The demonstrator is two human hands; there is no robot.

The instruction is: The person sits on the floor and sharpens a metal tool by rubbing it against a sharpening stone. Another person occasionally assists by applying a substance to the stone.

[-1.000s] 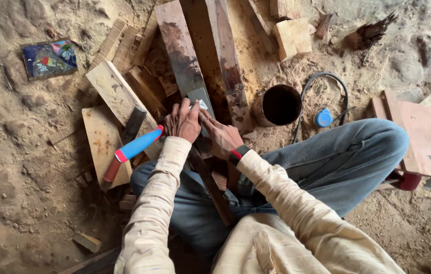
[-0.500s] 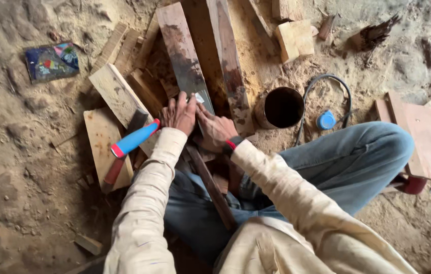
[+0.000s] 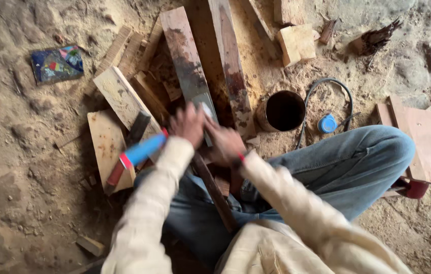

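Far left on the sandy floor [image 3: 17,167] lies a small colourful packet [image 3: 56,64], well apart from everything else. Next to the right, a fan of pale wooden offcuts [image 3: 119,96] spreads over the dirt, and a hammer with a blue and red grip [image 3: 136,155] rests on them, its dark head pointing up and away, its grip just beside the person's left sleeve.

The left hand [image 3: 189,123] sits at the near end of a long stained plank [image 3: 187,63], fingers curled down over a small pale thing [image 3: 206,109] at the plank's end; the motion blur hides what that thing is and how tightly the hand closes on it. The right hand [image 3: 224,143] is just beside it, touching or nearly so, also bent over the plank's end and resting near a dark narrow strip of wood [image 3: 215,193] that runs down over the lap. Whether this hand pinches anything, I cannot tell.

A second stained plank [image 3: 230,61] lies alongside. Further right stands an open rusty can [image 3: 281,110], then a looped black cable [image 3: 334,89] around a blue cap [image 3: 328,123], a square wood block [image 3: 296,43] above, and a reddish board [image 3: 428,147] past the bent knee in jeans.
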